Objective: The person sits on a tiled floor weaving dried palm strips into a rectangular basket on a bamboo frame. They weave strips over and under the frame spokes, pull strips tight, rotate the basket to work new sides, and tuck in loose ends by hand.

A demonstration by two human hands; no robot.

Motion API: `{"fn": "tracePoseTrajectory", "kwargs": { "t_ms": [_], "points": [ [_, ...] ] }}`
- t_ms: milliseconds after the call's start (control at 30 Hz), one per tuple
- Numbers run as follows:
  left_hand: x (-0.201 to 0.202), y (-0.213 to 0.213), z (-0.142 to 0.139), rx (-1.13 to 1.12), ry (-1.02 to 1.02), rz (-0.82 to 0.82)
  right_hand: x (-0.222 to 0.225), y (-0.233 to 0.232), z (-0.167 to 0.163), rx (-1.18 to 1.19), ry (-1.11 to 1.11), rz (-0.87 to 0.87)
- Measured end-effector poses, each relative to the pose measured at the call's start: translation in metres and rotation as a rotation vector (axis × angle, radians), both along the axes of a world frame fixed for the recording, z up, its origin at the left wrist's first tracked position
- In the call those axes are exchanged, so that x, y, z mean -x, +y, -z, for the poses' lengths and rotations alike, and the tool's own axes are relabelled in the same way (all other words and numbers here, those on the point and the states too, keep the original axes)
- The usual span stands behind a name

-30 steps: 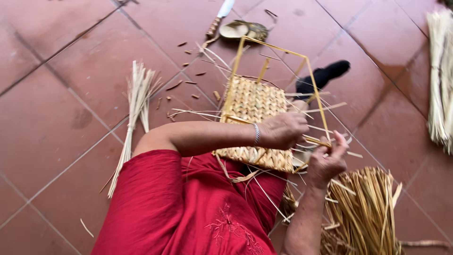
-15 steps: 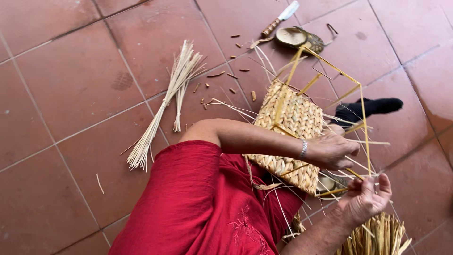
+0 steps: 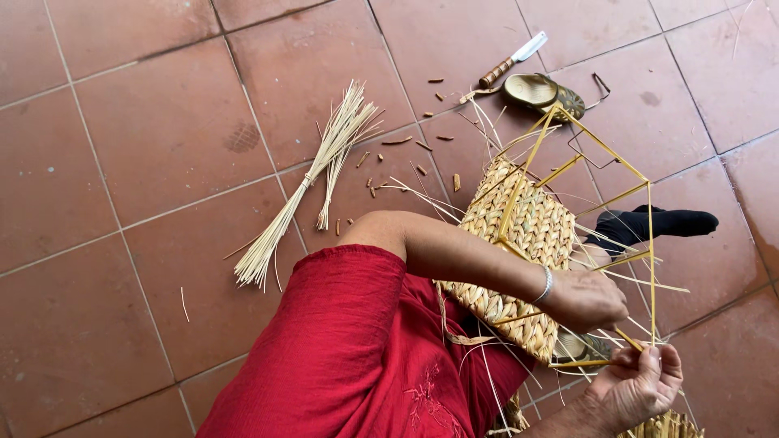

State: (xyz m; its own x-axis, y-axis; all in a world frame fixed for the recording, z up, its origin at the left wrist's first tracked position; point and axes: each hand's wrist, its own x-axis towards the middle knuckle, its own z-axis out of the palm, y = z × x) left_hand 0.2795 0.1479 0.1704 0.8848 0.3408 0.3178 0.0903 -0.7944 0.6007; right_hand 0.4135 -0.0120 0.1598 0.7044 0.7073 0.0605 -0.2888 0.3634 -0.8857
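1. L hand (image 3: 588, 298): resting on the woven basket (image 3: 519, 243) at its near edge, fingers curled over weave; can't tell if it pinches a strand.
2. R hand (image 3: 637, 385): fingers closed on a thin straw (image 3: 629, 339) just below the yellow frame (image 3: 596, 146).
3. Basket: lies across my lap, partly woven, frame sticking out toward the floor.
4. Nearby: straw bundle (image 3: 304, 191) on tiles (image 3: 146, 122), well apart to the left; knife (image 3: 513, 59) beside sandal (image 3: 540, 91) beyond basket.

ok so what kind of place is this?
Probably a home or yard floor used for hand weaving: red-brown tiled floor, a half-woven straw basket on a yellow wire frame, a tied bundle of pale reeds, and a wooden-handled knife.
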Motion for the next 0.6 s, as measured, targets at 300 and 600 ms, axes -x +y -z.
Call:
{"fn": "tracePoseTrajectory", "kwargs": {
  "t_ms": [300, 600],
  "points": [
    [0.020, -0.010, -0.006, -0.237, -0.082, -0.017, 0.023, -0.002, -0.017, 0.030, 0.020, -0.070],
    [0.009, -0.003, -0.014, 0.129, 0.239, -0.060, 0.029, 0.007, 0.001, 0.026, -0.137, 0.127]
  ]
}}
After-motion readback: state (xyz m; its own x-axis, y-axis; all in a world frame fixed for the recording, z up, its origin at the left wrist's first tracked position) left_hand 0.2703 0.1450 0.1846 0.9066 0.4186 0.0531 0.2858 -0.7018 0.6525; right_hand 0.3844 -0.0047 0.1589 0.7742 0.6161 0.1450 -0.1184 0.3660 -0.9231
